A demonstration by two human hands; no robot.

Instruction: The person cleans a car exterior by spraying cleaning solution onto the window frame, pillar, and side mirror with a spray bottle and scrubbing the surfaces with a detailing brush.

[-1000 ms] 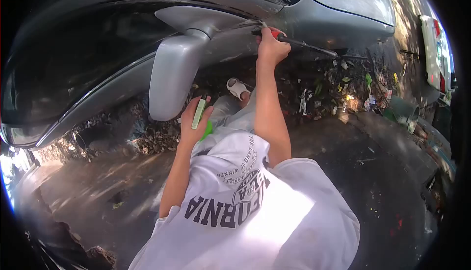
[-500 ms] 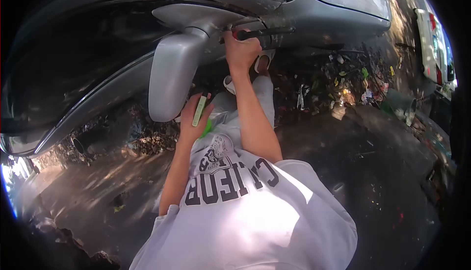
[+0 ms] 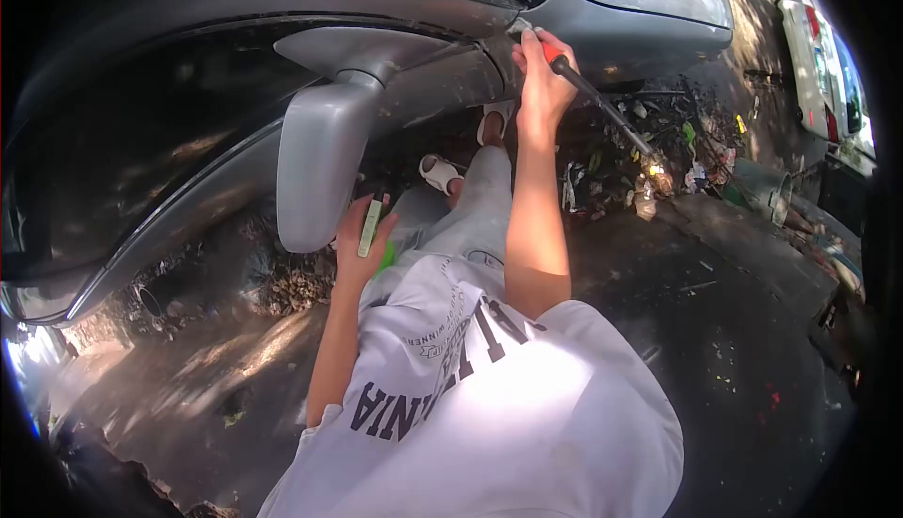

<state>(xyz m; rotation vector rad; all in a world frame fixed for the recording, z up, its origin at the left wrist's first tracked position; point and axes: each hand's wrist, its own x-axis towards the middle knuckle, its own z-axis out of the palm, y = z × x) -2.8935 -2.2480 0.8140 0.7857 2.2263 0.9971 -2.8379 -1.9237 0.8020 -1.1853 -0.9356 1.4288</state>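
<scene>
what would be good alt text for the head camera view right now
A person's right hand holds a red-and-black tool with a long shaft at the side of a silver car, while the left hand holds a slim pale-green object by the side mirror.

Dark, sun-dappled ground [image 3: 696,349].

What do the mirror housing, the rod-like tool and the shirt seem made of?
The mirror housing looks like silver-painted plastic, by its smooth satin sheen; metal isn't ruled out. The rod-like tool seems dark metal or hard plastic, with a faint gleam along it. The shirt looks like matte cotton knit, by its soft folds.
</scene>
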